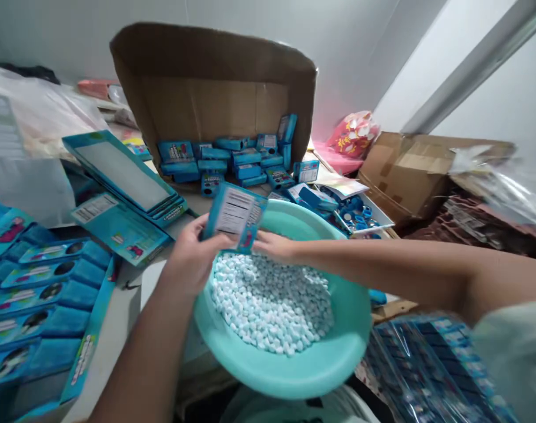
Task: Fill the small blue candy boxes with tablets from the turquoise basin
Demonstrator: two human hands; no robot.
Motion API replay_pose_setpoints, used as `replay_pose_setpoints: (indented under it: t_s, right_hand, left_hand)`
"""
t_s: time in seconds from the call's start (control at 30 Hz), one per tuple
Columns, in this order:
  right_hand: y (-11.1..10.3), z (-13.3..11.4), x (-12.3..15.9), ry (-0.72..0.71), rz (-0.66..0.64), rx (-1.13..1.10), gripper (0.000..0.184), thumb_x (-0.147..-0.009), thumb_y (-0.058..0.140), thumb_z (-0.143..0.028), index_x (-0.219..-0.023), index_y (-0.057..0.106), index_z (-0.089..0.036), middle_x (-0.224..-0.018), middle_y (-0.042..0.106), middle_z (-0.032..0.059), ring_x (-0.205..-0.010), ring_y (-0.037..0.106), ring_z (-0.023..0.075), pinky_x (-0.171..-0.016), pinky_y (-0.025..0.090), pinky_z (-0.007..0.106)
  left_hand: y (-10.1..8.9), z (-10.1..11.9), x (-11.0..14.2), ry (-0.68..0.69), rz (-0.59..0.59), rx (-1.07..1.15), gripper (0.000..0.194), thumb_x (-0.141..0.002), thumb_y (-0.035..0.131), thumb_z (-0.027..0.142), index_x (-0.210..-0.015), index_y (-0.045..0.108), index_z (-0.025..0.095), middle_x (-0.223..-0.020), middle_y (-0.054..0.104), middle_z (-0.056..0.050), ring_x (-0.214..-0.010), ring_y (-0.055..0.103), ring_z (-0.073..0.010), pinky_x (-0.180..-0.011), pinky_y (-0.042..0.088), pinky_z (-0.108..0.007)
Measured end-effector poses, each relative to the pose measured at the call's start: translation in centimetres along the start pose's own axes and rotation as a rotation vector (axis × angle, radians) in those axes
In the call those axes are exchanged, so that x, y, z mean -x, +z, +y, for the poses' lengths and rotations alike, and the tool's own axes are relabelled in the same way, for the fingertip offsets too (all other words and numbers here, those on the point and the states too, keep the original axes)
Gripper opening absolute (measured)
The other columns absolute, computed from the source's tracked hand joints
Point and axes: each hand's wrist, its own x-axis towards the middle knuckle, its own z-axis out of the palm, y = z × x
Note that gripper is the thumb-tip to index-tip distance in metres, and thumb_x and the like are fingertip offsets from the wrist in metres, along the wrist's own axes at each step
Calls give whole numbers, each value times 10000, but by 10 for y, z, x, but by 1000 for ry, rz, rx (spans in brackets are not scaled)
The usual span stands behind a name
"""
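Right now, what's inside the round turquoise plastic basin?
The basin holds a heap of small, pale blue and white pieces. The right forearm hides part of the basin, and the pieces cover its bottom.

Soft light, edges blurry (esp. R).

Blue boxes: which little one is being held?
The box in the left hand, by the tub of pellets, its white label showing. It alone is gripped; those in the carton aren't.
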Motion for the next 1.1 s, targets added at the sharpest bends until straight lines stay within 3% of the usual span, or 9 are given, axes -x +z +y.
replay_pose_setpoints:
  t_s: [0.1,0.17,0.27,0.33,0.47,0.6,0.83,0.93,1.1]
  right_hand:
    - [39,-1,-15,-142,-52,-143,641,-972,549,-597,-1457,545,-178,-1528,524,106,-1429,457,263,-1205,345,400]
    - [48,-7,-14,-185,-140,-191,655,-928,607,-617,-1429,578,-197,-1469,581,94,-1378,514,270,-1168,386,385]
    - [42,-21,-2,-261,-284,-197,711,-827,728,-626,-1388,615,-204,-1417,618,96,-1348,537,292,-1152,390,384]
    - [35,-31,9,-282,-344,-184,771,-750,800,-626,-1370,624,-202,-1401,625,106,-1339,541,304,-1150,385,380]
    - [24,-47,38,-231,-423,-87,879,-644,869,-635,-1365,603,-209,-1310,668,110,-1206,620,307,-1066,452,374]
    - [22,-56,56,-175,-456,61,927,-596,917,-568,-1373,577,-195,-1272,678,136,-1092,655,324,-942,507,377]
    - [42,-59,37,-201,-404,96,659,-577,921,-401,-1149,671,-190,-1061,754,68,-982,693,300,-835,542,353]
    - [51,-60,31,-215,-342,122,634,-575,907,-311,-1157,689,-188,-1108,758,78,-1013,697,303,-858,537,349]
    - [40,-69,30,-198,-376,303,549,-650,819,-351,-1166,714,-195,-975,762,72,-856,695,273,-669,475,304]
  left_hand:
    - [8,-10,-2,0,-10,-126,387,-675,820,236,-1044,719,178,-1011,768,-41,-958,730,-285,-819,616,-362]
    - [9,-11,-4,-5,45,-155,402,-683,809,213,-1072,708,182,-1017,759,-42,-946,730,-280,-784,616,-350]
    - [8,-11,-6,-1,139,-213,554,-637,796,141,-1169,648,184,-1042,739,-40,-948,723,-277,-773,606,-341]
    - [7,-11,-5,27,108,-262,637,-629,781,113,-1235,604,194,-1076,728,-27,-987,712,-272,-795,595,-330]
    - [10,-12,-2,71,77,-311,515,-687,739,135,-1190,633,163,-1090,730,-33,-1035,697,-263,-872,577,-333]
    - [15,-11,-1,79,96,-293,319,-691,759,224,-997,724,140,-952,753,-37,-932,719,-292,-784,609,-371]
    - [17,-12,-12,17,-61,-252,376,-641,851,277,-982,757,148,-957,774,-78,-963,732,-323,-819,620,-406]
    - [15,-7,-14,8,-157,-249,382,-659,851,303,-989,743,145,-988,773,-85,-974,728,-313,-838,608,-394]
    - [8,-7,-5,105,68,-240,576,-600,923,293,-1089,641,177,-971,751,-48,-924,715,-263,-779,577,-320]
